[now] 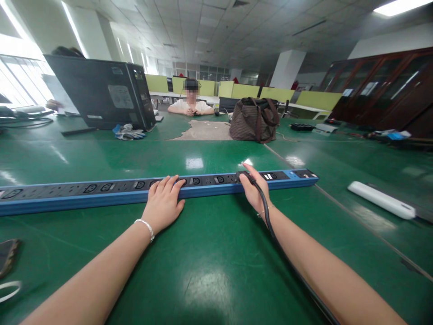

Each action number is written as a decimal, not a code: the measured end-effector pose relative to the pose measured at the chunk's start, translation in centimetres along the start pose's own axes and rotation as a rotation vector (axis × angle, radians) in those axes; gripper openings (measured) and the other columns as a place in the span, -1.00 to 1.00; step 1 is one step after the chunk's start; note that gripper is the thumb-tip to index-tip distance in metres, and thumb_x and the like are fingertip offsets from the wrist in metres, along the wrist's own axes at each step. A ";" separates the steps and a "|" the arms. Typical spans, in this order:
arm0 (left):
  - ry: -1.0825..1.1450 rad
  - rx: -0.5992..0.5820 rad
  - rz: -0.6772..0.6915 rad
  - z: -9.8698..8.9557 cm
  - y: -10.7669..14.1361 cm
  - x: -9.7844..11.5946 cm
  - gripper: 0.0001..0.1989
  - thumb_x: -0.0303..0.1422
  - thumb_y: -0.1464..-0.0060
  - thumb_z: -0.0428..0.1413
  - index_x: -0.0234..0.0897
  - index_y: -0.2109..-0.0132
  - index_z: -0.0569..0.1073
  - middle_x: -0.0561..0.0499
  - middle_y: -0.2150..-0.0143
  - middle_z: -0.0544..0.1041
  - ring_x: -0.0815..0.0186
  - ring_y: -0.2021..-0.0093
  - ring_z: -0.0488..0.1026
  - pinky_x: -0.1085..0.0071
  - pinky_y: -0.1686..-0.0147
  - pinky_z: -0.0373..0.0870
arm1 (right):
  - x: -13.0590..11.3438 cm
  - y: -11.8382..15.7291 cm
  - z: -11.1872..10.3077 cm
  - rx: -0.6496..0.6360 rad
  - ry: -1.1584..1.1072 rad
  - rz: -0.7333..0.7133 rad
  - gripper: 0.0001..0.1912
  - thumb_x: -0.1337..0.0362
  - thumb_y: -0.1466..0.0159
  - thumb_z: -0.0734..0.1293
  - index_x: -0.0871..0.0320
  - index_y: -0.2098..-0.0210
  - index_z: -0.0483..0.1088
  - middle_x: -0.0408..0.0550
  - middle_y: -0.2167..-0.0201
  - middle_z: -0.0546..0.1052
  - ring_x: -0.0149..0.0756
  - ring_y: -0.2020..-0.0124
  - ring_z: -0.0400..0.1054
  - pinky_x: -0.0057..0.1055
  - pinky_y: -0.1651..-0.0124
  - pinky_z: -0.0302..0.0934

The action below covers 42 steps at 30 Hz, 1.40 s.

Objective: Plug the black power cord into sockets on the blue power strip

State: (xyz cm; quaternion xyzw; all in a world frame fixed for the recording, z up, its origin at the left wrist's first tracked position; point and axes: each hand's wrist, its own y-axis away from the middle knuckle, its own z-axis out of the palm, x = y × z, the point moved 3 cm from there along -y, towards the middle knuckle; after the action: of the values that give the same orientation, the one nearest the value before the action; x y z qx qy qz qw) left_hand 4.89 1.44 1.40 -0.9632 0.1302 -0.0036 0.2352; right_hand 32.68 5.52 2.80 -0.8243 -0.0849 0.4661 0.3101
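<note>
A long blue power strip (111, 198) with black sockets lies across the green table. My left hand (164, 201) rests on the strip left of the middle, its fingers spread over the top and the thumb at the front side. Farther right, my right hand (254, 189) grips a black plug (246, 175) at the strip's sockets. How far the plug sits in a socket is hidden. From the plug a black cable (270, 228) runs down along my right forearm to the bottom edge.
Behind the strip stand a black computer case (101, 90), gloves (128, 132) and a brown bag (252, 119). A person (191, 101) sits at the far side. A white bar-shaped object (381, 199) lies right; a phone (7, 256) lies left.
</note>
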 end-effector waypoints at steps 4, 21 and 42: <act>0.018 0.008 -0.006 -0.1 0.0 0.1 -0.49 -0.29 -0.06 -0.01 -0.22 -0.18 0.24 -0.11 -0.24 0.27 0.05 -0.24 0.15 0.06 -0.18 0.01 | -3.2 0.8 3.3 -0.134 -0.023 -0.065 -0.64 0.09 -0.25 0.19 0.05 0.05 0.42 -0.13 0.05 0.51 -0.29 0.04 0.38 -0.35 -0.05 0.21; 0.059 0.014 -0.022 -0.1 0.1 0.1 -0.49 -0.29 -0.04 0.01 -0.22 -0.18 0.24 -0.11 -0.25 0.26 0.06 -0.25 0.12 0.06 -0.20 -0.01 | -6.9 1.4 8.5 -0.162 0.518 -0.134 -0.68 0.15 -0.30 0.14 0.07 0.04 0.37 -0.06 0.34 0.58 -0.23 0.28 0.45 -0.28 -0.06 0.12; 0.052 0.009 -0.018 0.0 0.0 0.1 -0.48 -0.30 -0.04 0.00 -0.22 -0.18 0.24 -0.11 -0.25 0.26 0.05 -0.25 0.13 0.04 -0.19 0.00 | -6.5 1.1 8.6 -0.231 0.636 -0.297 -0.67 0.14 -0.33 0.09 0.11 0.04 0.34 -0.04 0.31 0.58 -0.28 0.29 0.46 -0.27 -0.12 0.03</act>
State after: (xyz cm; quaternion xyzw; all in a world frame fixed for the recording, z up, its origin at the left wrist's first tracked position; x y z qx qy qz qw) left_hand 4.99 1.36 1.42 -0.9628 0.1274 -0.0314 0.2361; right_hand 21.89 5.55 3.64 -0.9362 -0.1551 0.1239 0.2900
